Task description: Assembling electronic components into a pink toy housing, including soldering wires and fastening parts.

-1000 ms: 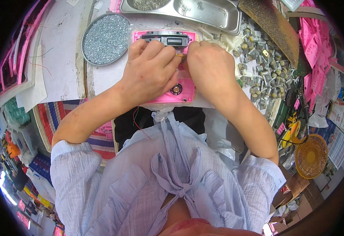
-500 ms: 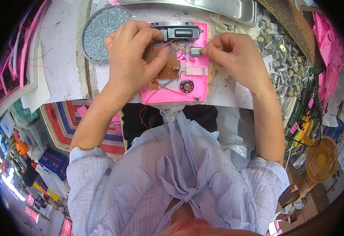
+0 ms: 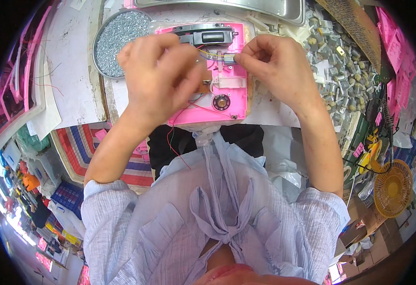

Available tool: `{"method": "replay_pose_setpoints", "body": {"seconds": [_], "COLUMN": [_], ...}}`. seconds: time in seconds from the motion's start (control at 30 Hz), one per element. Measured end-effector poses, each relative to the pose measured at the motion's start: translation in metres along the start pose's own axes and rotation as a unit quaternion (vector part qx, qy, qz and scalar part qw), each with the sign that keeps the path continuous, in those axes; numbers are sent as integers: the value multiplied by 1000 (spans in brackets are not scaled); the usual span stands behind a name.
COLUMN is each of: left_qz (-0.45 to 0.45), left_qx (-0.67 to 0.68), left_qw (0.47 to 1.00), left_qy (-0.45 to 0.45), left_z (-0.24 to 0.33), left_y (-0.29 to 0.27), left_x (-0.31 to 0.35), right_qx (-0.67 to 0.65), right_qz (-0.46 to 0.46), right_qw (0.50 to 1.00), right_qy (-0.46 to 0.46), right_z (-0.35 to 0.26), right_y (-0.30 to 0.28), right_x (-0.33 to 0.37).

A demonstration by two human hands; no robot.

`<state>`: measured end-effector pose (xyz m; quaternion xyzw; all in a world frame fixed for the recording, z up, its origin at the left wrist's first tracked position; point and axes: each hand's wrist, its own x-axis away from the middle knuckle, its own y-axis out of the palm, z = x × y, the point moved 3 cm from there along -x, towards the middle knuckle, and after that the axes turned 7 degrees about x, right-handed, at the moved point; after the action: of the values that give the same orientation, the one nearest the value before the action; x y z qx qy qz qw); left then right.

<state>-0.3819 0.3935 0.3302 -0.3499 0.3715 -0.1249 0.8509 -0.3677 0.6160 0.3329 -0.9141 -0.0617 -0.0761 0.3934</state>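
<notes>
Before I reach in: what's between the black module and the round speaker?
In the head view, chiefly the silver motor, touching the right hand, then the white plastic piece.

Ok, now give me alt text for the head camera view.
A person's right hand pinches the end of a small silver part in an open pink casing, while the left hand, blurred, is over the casing's left side. A round tray of silver screws sits left; loose metal parts lie heaped right.

Desk (image 3: 72, 71): white
Left: dish (image 3: 96, 56) of screws (image 3: 122, 42)
Far: steel tray (image 3: 246, 10)
Right: heaped metal parts (image 3: 345, 71)
Near: pad (image 3: 249, 90) under pink casing (image 3: 239, 97)
</notes>
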Motion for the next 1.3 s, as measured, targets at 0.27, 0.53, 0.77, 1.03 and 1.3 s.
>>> {"method": "replay_pose_setpoints", "body": {"seconds": [0.27,0.53,0.77,1.03,1.3], "left_qz": [-97,-126,-219,-207,-112], "left_qx": [-27,-61,-42,3,6], "left_qw": [987,969,921,938,994], "left_qy": [122,202,319,276,-20], "left_z": [9,17,13,5,-20], "left_y": [13,26,30,1,-19], "left_x": [-29,-50,-67,-68,-22], "right_qx": [-19,0,275,529,290], "right_qz": [-1,88,443,302,556], "right_qw": [1000,991,836,755,772], "right_qy": [0,-105,168,244,107], "right_z": [1,16,239,342,279], "right_y": [9,-44,-289,-309,-348], "right_x": [1,24,-17,-59,25]}}
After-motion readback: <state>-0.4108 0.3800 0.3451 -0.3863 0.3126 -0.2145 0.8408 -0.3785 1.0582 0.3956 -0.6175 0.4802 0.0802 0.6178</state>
